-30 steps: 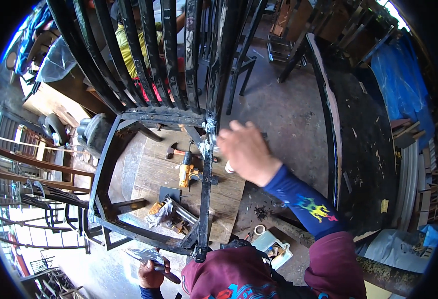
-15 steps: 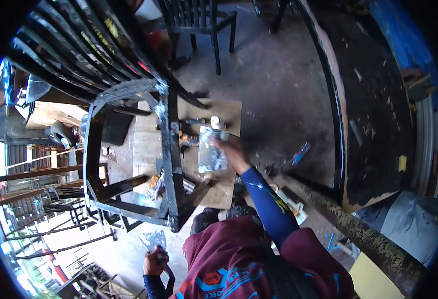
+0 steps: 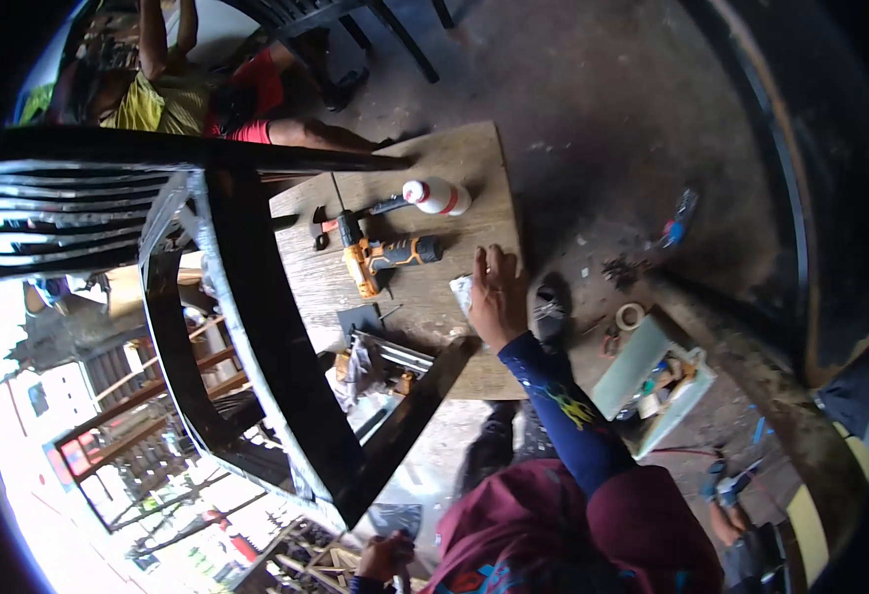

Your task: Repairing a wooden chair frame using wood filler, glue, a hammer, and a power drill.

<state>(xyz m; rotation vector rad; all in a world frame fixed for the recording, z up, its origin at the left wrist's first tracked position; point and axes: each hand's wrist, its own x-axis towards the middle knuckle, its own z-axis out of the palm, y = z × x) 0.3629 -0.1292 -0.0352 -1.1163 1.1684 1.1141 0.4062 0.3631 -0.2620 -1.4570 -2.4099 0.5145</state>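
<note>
My right hand (image 3: 499,300) is over a wooden board (image 3: 425,322), closed on a white-smeared piece (image 3: 462,294); most of that piece is hidden under the hand. At the lower edge, my left hand (image 3: 385,556) is wrapped round a handle with a flat grey blade (image 3: 395,519), which looks like a putty knife. Between the hands and to the left stands a black wooden chair frame (image 3: 286,327), tilted in view, with a slatted back. On the board lie an orange and black cordless drill (image 3: 360,262), a white bottle with a red band (image 3: 438,196) and a hammer (image 3: 324,228).
Several small parts and a plastic bag (image 3: 365,361) lie behind the chair rail. An open pale box of bits (image 3: 652,381) and a tape roll (image 3: 629,316) are on the floor at right. Another person (image 3: 182,104) sits at the upper left. A thick pole (image 3: 751,366) crosses the right.
My view has turned and shifted. The spattered flat piece in my right hand was broadly visible; now only a small white part shows. The seated person has come into view.
</note>
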